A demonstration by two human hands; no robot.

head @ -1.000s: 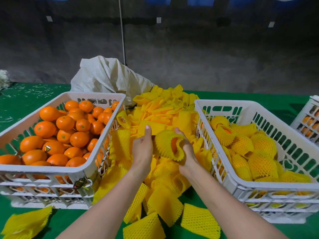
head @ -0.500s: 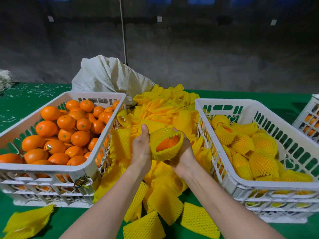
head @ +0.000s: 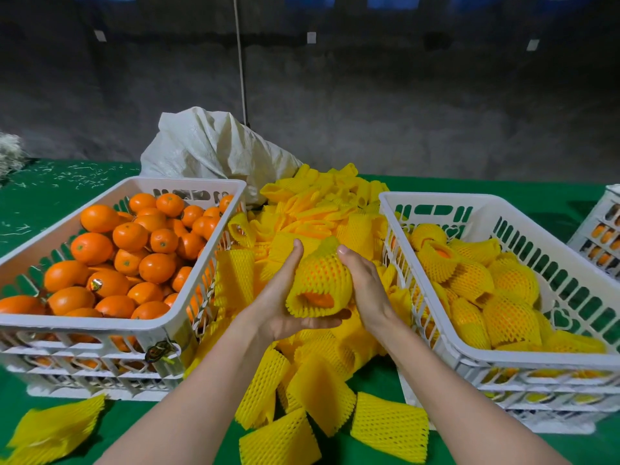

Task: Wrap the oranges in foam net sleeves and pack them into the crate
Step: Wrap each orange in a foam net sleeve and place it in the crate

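One sleeved orange [head: 320, 280] is held at centre. Its long axis runs from the closed tip at 12 o'clock to the open mouth at 6 o'clock. The left hand [head: 280, 302] cups it from below and the right hand [head: 367, 290] grasps its side. There are three white crates: the left crate [head: 84, 325] at 9 o'clock holds bare oranges [head: 131, 236], the right crate [head: 536, 362] at 3 o'clock holds wrapped oranges [head: 510, 317], and the far crate [head: 604, 226] sits at 2 o'clock. Loose sleeves [head: 318, 209] are heaped between them.

Even overhead light brightens the green table [head: 70, 199]; the concrete wall [head: 402, 105] at 12 o'clock is dim and soft. Shadows are faint. Lines bow at 3 and 9 o'clock.
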